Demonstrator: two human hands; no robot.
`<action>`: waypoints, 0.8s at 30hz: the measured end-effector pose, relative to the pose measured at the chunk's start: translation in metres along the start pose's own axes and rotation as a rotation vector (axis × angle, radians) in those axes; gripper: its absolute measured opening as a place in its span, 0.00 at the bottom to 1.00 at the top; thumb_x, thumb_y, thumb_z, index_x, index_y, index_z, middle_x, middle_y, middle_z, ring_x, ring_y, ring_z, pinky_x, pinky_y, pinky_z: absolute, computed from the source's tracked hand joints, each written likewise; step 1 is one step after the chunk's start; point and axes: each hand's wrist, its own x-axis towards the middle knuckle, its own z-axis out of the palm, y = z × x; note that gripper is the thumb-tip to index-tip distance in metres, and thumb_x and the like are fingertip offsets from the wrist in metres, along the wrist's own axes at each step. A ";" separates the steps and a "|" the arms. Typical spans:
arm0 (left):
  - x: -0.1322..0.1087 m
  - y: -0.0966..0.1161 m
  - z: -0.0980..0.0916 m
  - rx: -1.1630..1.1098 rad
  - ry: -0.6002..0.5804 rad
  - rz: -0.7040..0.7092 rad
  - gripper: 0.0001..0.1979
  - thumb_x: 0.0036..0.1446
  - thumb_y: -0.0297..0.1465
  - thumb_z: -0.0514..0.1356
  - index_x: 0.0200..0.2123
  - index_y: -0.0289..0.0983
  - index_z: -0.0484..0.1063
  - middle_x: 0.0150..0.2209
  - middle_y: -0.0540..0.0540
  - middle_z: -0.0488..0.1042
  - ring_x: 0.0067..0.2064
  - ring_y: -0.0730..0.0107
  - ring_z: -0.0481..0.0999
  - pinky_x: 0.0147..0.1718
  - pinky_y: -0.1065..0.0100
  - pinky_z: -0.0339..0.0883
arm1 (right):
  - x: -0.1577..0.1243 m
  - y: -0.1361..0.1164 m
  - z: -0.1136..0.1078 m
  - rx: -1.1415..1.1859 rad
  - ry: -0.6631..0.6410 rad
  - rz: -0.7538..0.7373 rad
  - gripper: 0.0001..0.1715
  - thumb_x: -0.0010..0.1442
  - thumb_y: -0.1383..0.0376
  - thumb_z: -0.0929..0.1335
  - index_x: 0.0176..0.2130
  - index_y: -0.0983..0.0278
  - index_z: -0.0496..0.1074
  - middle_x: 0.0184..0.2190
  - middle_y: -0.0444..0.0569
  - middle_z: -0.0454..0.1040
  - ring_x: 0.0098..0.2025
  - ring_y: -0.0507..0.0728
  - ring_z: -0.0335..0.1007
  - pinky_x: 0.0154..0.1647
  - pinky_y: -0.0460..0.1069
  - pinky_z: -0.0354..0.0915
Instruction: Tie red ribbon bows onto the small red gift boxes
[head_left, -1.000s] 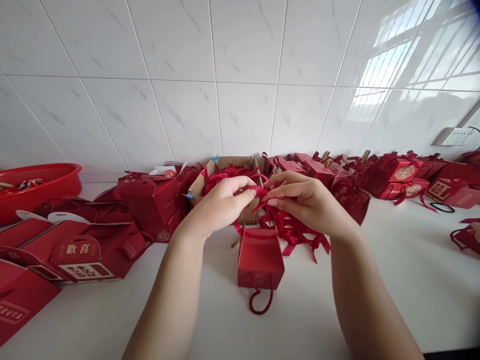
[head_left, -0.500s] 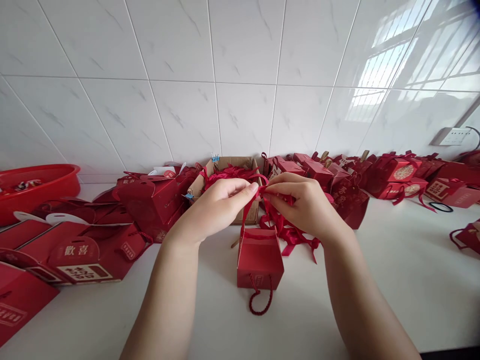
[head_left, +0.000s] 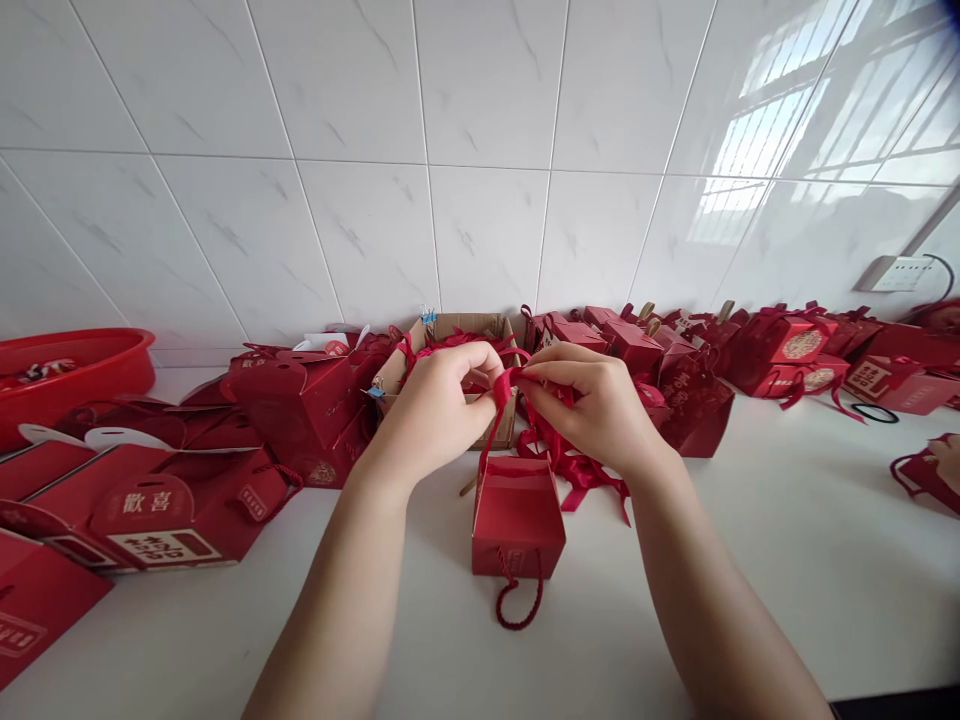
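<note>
Both hands meet above a small red gift box (head_left: 519, 505) on the white tabletop. A red ribbon (head_left: 491, 440) rises from the box's far side to my fingers. My left hand (head_left: 454, 405) pinches the ribbon between thumb and curled fingers, with a loop of it showing at the fingertips. My right hand (head_left: 581, 395) is closed on another stretch of the same ribbon, thumb against index finger. A dark red twisted cord handle (head_left: 519, 625) hangs from the box's near side and lies on the table. Part of the ribbon is hidden behind my fingers.
Behind my hands stands an open cardboard box (head_left: 472, 322) with red ribbons inside. Loose ribbons (head_left: 581, 475) lie beside it. Red gift boxes crowd the left (head_left: 180, 510) and the back right (head_left: 799, 350). A red basin (head_left: 112, 360) sits far left; a black ring (head_left: 875, 413) lies right.
My left hand has turned and its fingers have curled more around the ribbon, which now forms a visible loop. At the far right, part of another hand has appeared on a red box.
</note>
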 end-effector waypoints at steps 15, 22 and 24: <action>0.003 -0.006 0.001 -0.015 0.332 0.140 0.03 0.54 0.26 0.57 0.33 0.37 0.67 0.35 0.48 0.72 0.38 0.72 0.73 0.37 0.70 0.67 | 0.004 -0.011 -0.008 0.217 0.224 0.373 0.12 0.57 0.62 0.68 0.27 0.66 0.76 0.32 0.49 0.74 0.34 0.53 0.69 0.31 0.47 0.62; 0.003 -0.006 -0.005 -0.085 0.385 0.102 0.03 0.52 0.26 0.58 0.33 0.37 0.66 0.34 0.48 0.72 0.38 0.72 0.72 0.35 0.73 0.65 | 0.002 -0.018 -0.022 0.160 0.117 0.557 0.14 0.57 0.60 0.68 0.27 0.68 0.75 0.17 0.41 0.59 0.19 0.46 0.50 0.19 0.44 0.50; 0.003 -0.005 -0.007 -0.129 0.382 0.077 0.04 0.52 0.26 0.58 0.32 0.37 0.66 0.34 0.48 0.71 0.38 0.73 0.72 0.33 0.73 0.64 | 0.001 -0.019 -0.027 0.138 0.059 0.594 0.15 0.57 0.58 0.68 0.27 0.68 0.74 0.17 0.41 0.58 0.18 0.45 0.48 0.18 0.43 0.48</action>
